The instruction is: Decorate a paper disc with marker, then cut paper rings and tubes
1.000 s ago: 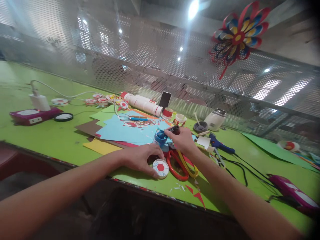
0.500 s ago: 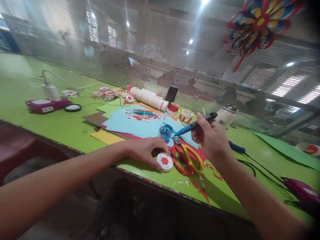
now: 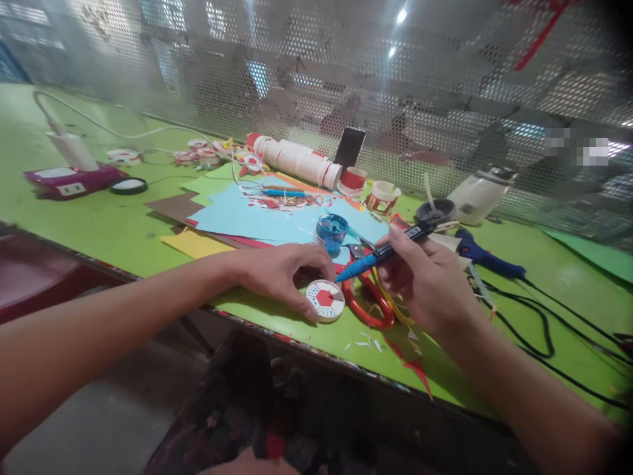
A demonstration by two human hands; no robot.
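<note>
The left hand is pinning the round disc under its fingers; the right hand is gripping a blue marker, tip hovering just above. The disc's red hexagon looks done, and its blue rim marks look unfinished.

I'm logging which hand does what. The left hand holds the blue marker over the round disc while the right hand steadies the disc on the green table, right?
Not quite: the hands are swapped. In the head view the right hand holds the blue marker, and the left hand steadies the round disc on the green table.
</note>
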